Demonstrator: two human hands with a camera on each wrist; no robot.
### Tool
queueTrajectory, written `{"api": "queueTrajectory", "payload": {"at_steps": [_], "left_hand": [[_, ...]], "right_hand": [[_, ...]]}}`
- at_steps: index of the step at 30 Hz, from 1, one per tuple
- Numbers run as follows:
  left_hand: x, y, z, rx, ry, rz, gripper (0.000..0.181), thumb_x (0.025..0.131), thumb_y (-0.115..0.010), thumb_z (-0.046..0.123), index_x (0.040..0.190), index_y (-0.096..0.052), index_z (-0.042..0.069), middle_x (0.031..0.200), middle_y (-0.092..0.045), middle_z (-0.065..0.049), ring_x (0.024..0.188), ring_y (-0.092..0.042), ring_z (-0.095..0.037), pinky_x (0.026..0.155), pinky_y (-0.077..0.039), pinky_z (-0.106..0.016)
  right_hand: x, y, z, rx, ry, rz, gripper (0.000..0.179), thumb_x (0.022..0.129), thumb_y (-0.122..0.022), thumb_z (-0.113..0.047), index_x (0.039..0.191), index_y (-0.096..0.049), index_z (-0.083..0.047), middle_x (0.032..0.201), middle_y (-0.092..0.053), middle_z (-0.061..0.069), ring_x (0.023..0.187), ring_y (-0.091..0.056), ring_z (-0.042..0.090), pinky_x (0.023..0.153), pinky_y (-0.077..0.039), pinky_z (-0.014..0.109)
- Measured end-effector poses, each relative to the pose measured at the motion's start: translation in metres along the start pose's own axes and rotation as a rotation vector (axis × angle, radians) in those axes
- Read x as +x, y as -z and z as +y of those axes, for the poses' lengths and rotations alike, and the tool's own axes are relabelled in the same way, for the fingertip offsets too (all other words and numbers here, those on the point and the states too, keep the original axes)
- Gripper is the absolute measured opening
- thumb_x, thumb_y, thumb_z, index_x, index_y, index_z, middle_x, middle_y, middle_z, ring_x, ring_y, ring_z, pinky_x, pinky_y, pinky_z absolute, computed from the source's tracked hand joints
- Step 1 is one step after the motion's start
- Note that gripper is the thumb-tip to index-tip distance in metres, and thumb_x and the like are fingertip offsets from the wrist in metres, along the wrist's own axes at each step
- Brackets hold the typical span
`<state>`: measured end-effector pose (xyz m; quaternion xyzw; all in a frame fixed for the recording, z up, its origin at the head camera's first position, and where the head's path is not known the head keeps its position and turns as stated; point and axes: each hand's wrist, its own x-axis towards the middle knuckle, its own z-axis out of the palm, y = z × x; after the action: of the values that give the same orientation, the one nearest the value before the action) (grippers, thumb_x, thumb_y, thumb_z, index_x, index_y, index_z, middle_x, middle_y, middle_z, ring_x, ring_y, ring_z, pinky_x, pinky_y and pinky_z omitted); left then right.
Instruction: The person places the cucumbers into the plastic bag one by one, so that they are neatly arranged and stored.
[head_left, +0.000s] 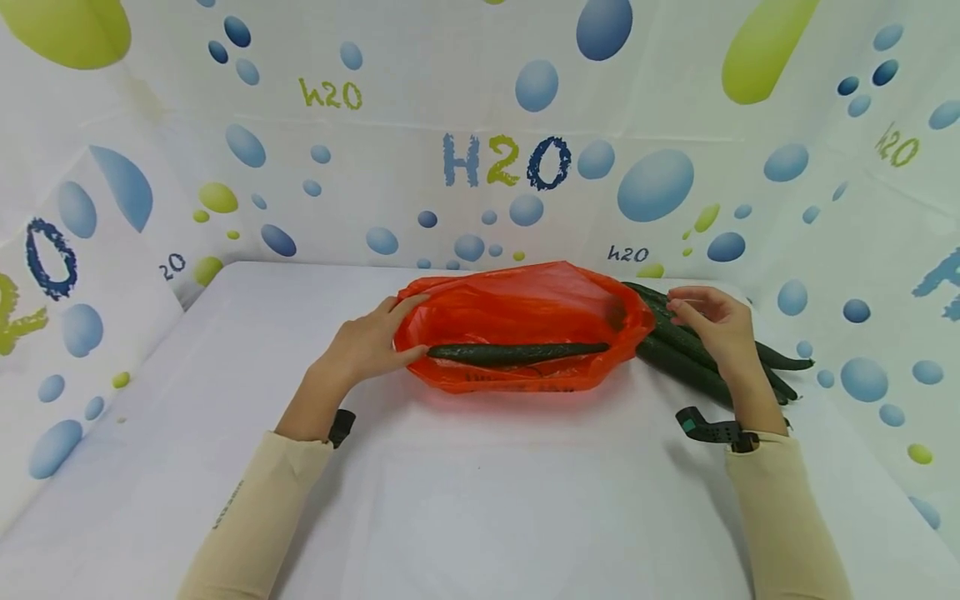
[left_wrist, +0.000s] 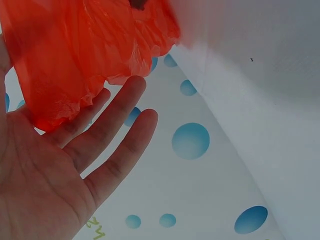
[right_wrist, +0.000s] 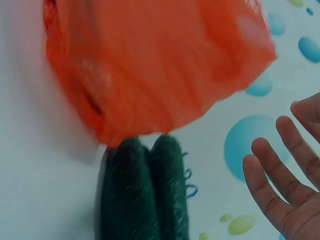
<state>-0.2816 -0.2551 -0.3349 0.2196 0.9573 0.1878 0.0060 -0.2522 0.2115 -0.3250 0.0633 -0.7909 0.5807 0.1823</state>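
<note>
An orange-red plastic bag lies on the white table, its mouth spread toward me. Inside it stretches one long dark green cucumber. My left hand is at the bag's left end, thumb and fingers spread at the rim; the left wrist view shows those fingers straight beside the crumpled film. Several more cucumbers lie in a pile just right of the bag. Over that pile hovers my right hand, holding nothing, its fingers loosely bent. In the right wrist view, cucumber ends meet the bag's edge.
Behind the table hangs a white cloth printed with blue and green drops and H2O lettering. The same cloth rises along the left and right sides. Dark camera straps circle the wrists.
</note>
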Motion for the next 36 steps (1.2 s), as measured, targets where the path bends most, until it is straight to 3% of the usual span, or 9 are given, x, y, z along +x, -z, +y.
{"api": "queueTrajectory", "payload": {"at_steps": [6, 13, 18, 22, 26, 36], "left_hand": [[-0.001, 0.002, -0.003, 0.005, 0.011, 0.008, 0.077, 0.090, -0.063, 0.042, 0.154, -0.026, 0.020, 0.148, -0.037, -0.026, 0.111, -0.058, -0.050, 0.090, -0.047, -0.066], [-0.002, -0.001, -0.003, 0.004, 0.012, -0.008, 0.078, 0.090, -0.063, 0.042, 0.154, -0.025, 0.019, 0.148, -0.037, -0.027, 0.111, -0.057, -0.050, 0.090, -0.046, -0.066], [-0.004, -0.004, -0.001, -0.001, 0.012, -0.005, 0.077, 0.090, -0.063, 0.042, 0.154, -0.026, 0.019, 0.149, -0.037, -0.027, 0.113, -0.056, -0.050, 0.091, -0.045, -0.067], [-0.004, -0.005, 0.000, 0.003, 0.010, 0.002, 0.076, 0.091, -0.062, 0.043, 0.154, -0.027, 0.019, 0.148, -0.037, -0.027, 0.111, -0.057, -0.051, 0.091, -0.045, -0.067], [-0.003, -0.004, 0.001, 0.007, 0.014, 0.007, 0.076, 0.091, -0.062, 0.041, 0.154, -0.028, 0.018, 0.148, -0.037, -0.028, 0.112, -0.057, -0.051, 0.090, -0.046, -0.067], [0.001, -0.004, 0.001, 0.022, 0.000, 0.006, 0.077, 0.090, -0.064, 0.040, 0.154, -0.028, 0.018, 0.148, -0.037, -0.028, 0.112, -0.057, -0.050, 0.088, -0.048, -0.065]], "right_hand": [[0.003, 0.004, 0.017, -0.106, -0.028, 0.009, 0.027, 0.092, -0.068, -0.014, 0.115, -0.067, -0.002, 0.102, -0.067, -0.011, 0.084, -0.064, 0.001, 0.075, -0.051, 0.010], [0.001, 0.014, 0.031, -0.375, -0.101, 0.013, 0.039, 0.093, -0.067, -0.024, 0.121, -0.061, 0.002, 0.100, -0.056, -0.023, 0.092, -0.052, -0.005, 0.076, -0.043, 0.009], [-0.003, 0.021, 0.039, -0.488, -0.165, -0.012, 0.046, 0.093, -0.066, -0.031, 0.124, -0.060, 0.002, 0.117, -0.060, 0.003, 0.100, -0.051, 0.010, 0.074, -0.044, 0.014], [-0.003, 0.024, 0.044, -0.563, -0.191, -0.120, 0.053, 0.093, -0.065, -0.036, 0.129, -0.056, 0.002, 0.133, -0.052, 0.025, 0.114, -0.049, 0.037, 0.086, -0.048, 0.039], [0.000, 0.025, 0.048, -0.616, -0.179, -0.201, 0.053, 0.094, -0.064, -0.029, 0.134, -0.050, 0.003, 0.136, -0.048, 0.031, 0.122, -0.043, 0.048, 0.098, -0.039, 0.062], [0.001, 0.024, 0.056, -0.661, -0.139, -0.196, 0.046, 0.097, -0.060, -0.017, 0.135, -0.048, 0.005, 0.134, -0.049, 0.033, 0.124, -0.043, 0.050, 0.103, -0.033, 0.065]]}}
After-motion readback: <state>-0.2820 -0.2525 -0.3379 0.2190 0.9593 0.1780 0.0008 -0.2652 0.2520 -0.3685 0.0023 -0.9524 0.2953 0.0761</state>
